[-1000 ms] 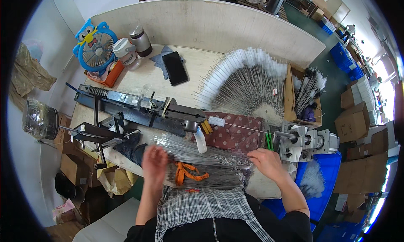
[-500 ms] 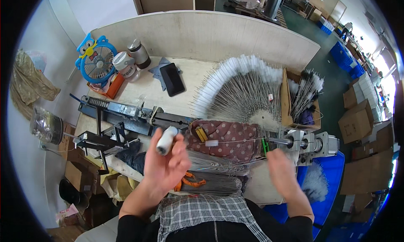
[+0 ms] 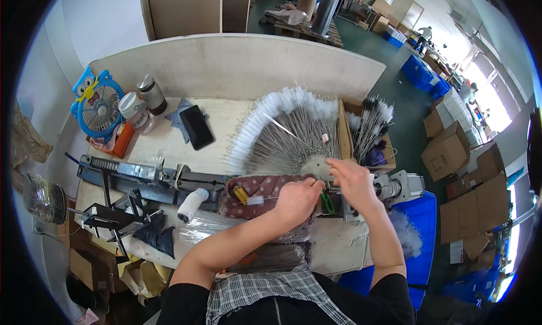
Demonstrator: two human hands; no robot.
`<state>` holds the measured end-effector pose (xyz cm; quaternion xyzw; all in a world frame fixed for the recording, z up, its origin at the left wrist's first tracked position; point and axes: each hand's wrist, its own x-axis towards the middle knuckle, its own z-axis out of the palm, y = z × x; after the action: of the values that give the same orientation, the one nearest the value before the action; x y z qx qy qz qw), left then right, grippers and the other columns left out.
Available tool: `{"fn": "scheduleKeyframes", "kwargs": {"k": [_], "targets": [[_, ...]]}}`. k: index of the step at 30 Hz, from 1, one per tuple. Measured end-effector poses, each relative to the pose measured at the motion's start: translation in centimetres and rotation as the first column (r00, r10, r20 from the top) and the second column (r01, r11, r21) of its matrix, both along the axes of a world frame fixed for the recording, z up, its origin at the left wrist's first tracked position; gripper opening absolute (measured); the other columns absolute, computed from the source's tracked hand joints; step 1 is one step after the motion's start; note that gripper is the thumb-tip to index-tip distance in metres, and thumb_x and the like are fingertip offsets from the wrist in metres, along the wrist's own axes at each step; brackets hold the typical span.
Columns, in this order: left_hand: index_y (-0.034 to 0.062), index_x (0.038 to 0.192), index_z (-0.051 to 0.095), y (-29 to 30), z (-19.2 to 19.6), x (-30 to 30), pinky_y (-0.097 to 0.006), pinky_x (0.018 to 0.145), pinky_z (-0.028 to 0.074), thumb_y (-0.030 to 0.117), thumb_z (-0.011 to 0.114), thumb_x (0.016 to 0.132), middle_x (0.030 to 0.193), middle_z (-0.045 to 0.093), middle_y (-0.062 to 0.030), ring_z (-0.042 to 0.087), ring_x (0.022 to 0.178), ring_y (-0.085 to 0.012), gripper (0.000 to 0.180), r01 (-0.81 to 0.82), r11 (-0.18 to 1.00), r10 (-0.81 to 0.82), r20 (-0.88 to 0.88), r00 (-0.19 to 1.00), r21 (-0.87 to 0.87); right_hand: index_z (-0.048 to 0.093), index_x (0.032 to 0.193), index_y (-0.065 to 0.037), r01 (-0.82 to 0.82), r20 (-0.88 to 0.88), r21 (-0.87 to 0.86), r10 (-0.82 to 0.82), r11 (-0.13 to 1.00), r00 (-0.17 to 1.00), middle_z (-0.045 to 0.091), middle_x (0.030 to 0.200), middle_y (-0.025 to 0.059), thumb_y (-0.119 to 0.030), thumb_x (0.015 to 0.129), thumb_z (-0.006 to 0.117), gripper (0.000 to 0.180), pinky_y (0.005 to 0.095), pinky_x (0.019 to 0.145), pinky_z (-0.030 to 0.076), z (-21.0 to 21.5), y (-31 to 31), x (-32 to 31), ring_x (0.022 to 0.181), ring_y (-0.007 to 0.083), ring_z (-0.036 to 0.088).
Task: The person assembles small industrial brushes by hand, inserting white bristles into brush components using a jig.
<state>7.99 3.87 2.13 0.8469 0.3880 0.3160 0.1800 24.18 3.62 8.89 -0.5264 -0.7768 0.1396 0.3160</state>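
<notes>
My left hand (image 3: 299, 202) is closed near the right end of the polka-dot padded cloth (image 3: 236, 210). A thin wire runs into it from a small white-bristled brush (image 3: 255, 200), which lies over the cloth. Just right of it, my right hand (image 3: 354, 182) is raised by the metal chuck machine (image 3: 395, 186). Its fingers are bent, and what they hold, if anything, is hidden. A green clip-like piece (image 3: 327, 202) sits below and between the hands. Beside the cloth lies a white roll (image 3: 193, 205), apart from both hands. A yellow piece (image 3: 241, 195) rests against the brush's left end.
A fan-shaped pile of white-tipped wire brushes (image 3: 276, 138) spreads behind my hands. A carton (image 3: 345, 130) of more brushes stands right of it. A phone (image 3: 196, 127), bottles and a blue fan (image 3: 99, 107) are at the back left. A blue bin (image 3: 423, 234) sits at the right.
The white roll has left my left hand and now lies on the bench. My left hand has moved right to the brush wire. The view has shifted rightward.
</notes>
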Motion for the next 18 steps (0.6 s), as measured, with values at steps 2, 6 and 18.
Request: {"fn": "scheduleKeyframes", "kwargs": {"k": [2, 6, 18], "targets": [[0.0085, 0.094, 0.061, 1.0, -0.3, 0.3, -0.040, 0.061, 0.049, 0.015, 0.059, 0.080, 0.088, 0.062, -0.0085, 0.063, 0.077, -0.0279, 0.015, 0.020, 0.999, -0.015, -0.103, 0.995, 0.048, 0.061, 0.104, -0.004, -0.006, -0.057, 0.003, 0.006, 1.000, 0.998, 0.064, 0.086, 0.0146, -0.001, 0.083, 0.055, 0.023, 0.0357, 0.057, 0.049, -0.9, 0.6, 0.4, 0.065, 0.0284, 0.062], [0.0090, 0.091, 0.061, 3.7, -0.5, 0.1, -0.039, 0.066, 0.048, 0.017, 0.059, 0.081, 0.085, 0.061, -0.0066, 0.062, 0.082, -0.0268, 0.013, 0.028, 0.990, 0.021, -0.331, 0.943, 0.142, 0.067, 0.101, -0.015, 0.066, 0.102, -0.028, -0.062, 0.997, 0.993, 0.064, 0.079, 0.0139, -0.018, 0.082, 0.062, 0.020, 0.0412, 0.061, 0.048, -2.8, 0.9, 0.7, 0.071, 0.0328, 0.063], [0.0011, 0.099, 0.067, -8.8, -0.4, -14.0, -0.029, 0.072, 0.053, 0.007, 0.065, 0.083, 0.096, 0.067, -0.0115, 0.066, 0.083, -0.0195, 0.017, -0.373, 0.842, 0.475, 0.210, 0.854, -0.389, 0.069, 0.073, -0.014, -0.549, -0.073, -0.034, 0.546, 0.835, 0.835, 0.062, 0.071, 0.0004, -0.027, 0.071, 0.070, 0.014, 0.0352, 0.066, 0.047, -1.9, 3.8, -10.2, 0.078, 0.0219, 0.055]]}}
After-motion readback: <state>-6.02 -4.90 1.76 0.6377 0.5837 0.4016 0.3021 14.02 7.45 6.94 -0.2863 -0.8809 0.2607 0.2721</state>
